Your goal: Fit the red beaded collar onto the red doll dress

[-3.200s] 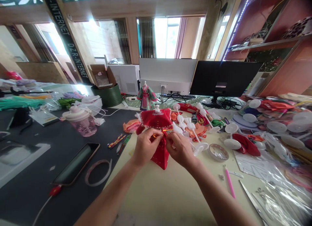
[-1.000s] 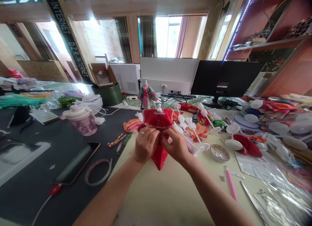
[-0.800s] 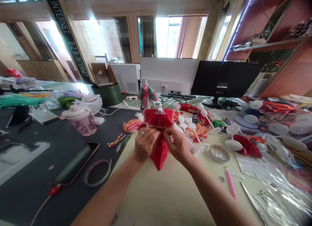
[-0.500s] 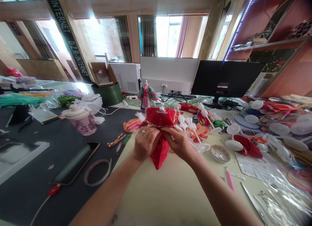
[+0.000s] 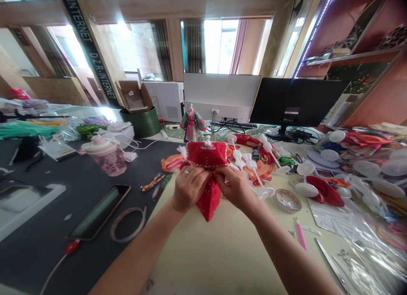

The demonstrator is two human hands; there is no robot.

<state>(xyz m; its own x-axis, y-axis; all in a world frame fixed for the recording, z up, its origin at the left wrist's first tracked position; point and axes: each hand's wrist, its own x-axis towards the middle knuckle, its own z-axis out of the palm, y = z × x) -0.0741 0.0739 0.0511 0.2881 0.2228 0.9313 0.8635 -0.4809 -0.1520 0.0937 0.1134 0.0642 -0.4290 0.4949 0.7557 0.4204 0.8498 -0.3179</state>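
A small red doll dress (image 5: 208, 155) with beaded trim is on a white mannequin (image 5: 207, 140), whose neck pokes out at the top. Its pointed lower part (image 5: 208, 201) hangs below my hands. My left hand (image 5: 190, 186) pinches the red cloth at the waist, a ring on one finger. From the other side my right hand (image 5: 233, 185) grips the same waist, fingertips close to the left ones. What lies between the fingertips is hidden. Behind stands another mannequin in a green and pink robe (image 5: 192, 124).
White mannequins (image 5: 251, 163) and coloured doll clothes lie to the right. A tape roll (image 5: 288, 200), pink pen (image 5: 300, 234) and scissors (image 5: 332, 263) are nearer. On the left are a phone (image 5: 100, 212), clear ring (image 5: 127, 225) and pink cup (image 5: 108, 155). Monitors (image 5: 299, 104) stand behind.
The top of the dress and the mannequin's neck have tipped slightly to the left. My right fingers have shifted a little at the waist; both hands stay on the cloth.
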